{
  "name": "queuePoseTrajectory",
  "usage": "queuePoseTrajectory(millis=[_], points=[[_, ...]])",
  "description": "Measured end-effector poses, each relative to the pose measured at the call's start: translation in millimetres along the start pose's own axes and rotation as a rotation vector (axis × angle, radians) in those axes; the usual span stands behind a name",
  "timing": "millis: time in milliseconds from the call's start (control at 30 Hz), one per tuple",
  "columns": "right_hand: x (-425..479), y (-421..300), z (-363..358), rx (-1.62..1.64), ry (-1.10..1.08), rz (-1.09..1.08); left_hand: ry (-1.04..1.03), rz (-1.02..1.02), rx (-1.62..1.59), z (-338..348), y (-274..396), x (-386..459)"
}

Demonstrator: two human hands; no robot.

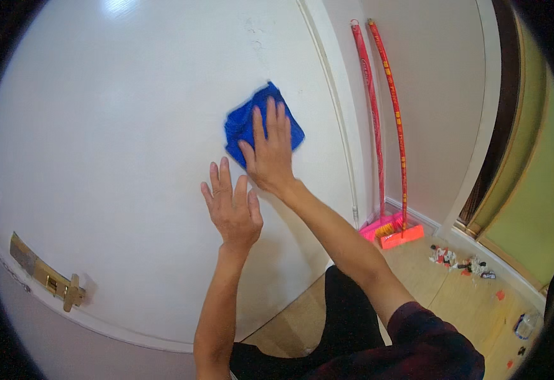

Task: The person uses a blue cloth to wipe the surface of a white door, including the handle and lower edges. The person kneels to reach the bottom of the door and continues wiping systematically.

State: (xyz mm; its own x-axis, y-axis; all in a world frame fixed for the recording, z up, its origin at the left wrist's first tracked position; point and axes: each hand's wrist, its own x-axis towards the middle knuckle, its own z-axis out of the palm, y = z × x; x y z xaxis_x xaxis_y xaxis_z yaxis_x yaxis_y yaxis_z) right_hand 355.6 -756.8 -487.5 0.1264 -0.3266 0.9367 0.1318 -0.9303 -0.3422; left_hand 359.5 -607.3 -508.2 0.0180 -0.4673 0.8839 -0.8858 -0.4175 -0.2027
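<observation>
A blue cloth (246, 118) lies spread against a white door (129, 156). My right hand (272, 147) presses it flat to the surface with fingers extended, covering its middle. Below and to the left, my left hand (234, 209) is spread with nothing in it; whether its palm touches the door cannot be told. Faint marks (255, 38) show on the door above the cloth. At the lower left the door carries a gold-coloured lever handle (72, 292) on a metal plate.
Two brooms with red handles, one pink-bristled (391, 223) and one with an orange-red head (403, 236), lean in the corner right of the door. Small litter (467, 266) is scattered along the skirting. A clear object (525, 326) lies farther right on the floor.
</observation>
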Motion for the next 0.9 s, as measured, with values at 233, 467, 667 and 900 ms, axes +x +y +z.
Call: queuePoseTrajectory(millis=[233, 467, 667, 900], points=[[100.8, 71.5, -8.8, -0.097, 0.203, 0.029, -0.036, 0.005, -0.015, 6.4, 5.2, -3.8], [43.3, 129.3, -11.2, -0.117, 0.15, 0.213, -0.106, -0.012, -0.025, 22.1, 11.5, -21.6], [-71.7, 159.2, -7.9, -0.133, 0.102, 0.276, -0.169, -0.032, 0.014, 24.4, 8.6, -39.1], [-207.2, 200.0, 2.8, -0.207, 0.074, 0.446, -0.211, -0.06, 0.017, 16.7, 7.6, -56.9]])
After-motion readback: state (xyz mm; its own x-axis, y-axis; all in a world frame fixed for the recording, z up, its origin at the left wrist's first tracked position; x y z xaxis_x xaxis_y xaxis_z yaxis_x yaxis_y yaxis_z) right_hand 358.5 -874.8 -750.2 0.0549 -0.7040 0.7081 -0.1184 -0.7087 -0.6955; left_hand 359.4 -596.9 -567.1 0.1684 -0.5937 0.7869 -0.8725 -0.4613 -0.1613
